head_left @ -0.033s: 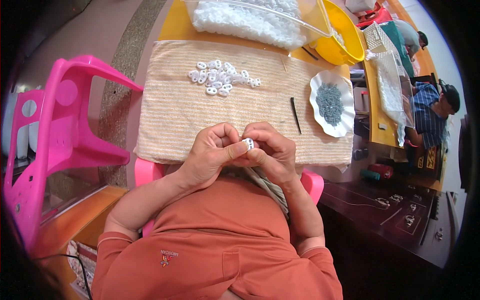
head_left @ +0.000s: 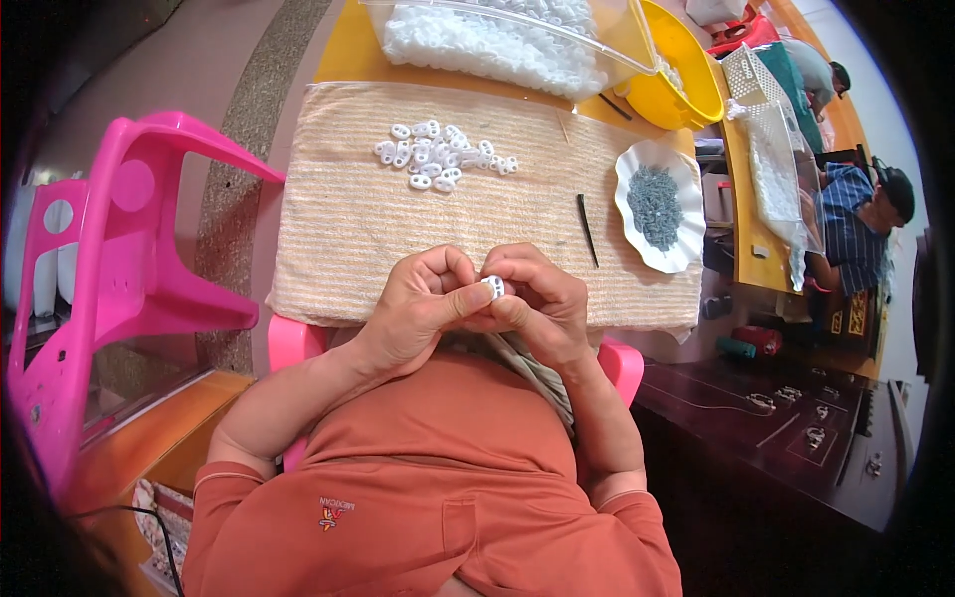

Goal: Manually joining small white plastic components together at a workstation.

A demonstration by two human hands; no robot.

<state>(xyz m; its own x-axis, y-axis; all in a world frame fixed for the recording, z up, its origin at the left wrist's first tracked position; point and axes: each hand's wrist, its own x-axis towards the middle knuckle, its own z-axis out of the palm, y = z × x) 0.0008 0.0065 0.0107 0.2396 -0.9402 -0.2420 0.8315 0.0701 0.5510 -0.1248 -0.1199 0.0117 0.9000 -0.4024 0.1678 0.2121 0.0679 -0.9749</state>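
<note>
Close to the table's near edge, my two hands meet in front of my body. A small white oval plastic piece with holes [head_left: 494, 286] is pinched between them. My left hand [head_left: 420, 301] presses its thumb against one side of the piece, fingers curled. My right hand [head_left: 545, 306] grips the other side with thumb and bent fingers. Whether another small part is inside the fingers is hidden. Beyond my hands, a loose pile of similar white pieces [head_left: 421, 182] lies on a striped towel [head_left: 348, 244]. A thin black tool [head_left: 588, 231] lies right of the pile.
A white scalloped dish [head_left: 684, 256] of small grey-blue parts [head_left: 655, 207] stands on the right. Behind are a clear bin [head_left: 634, 48] of white pieces and a yellow basin [head_left: 701, 65]. A pink chair [head_left: 99, 249] stands left; another person [head_left: 851, 214] sits at a table far right.
</note>
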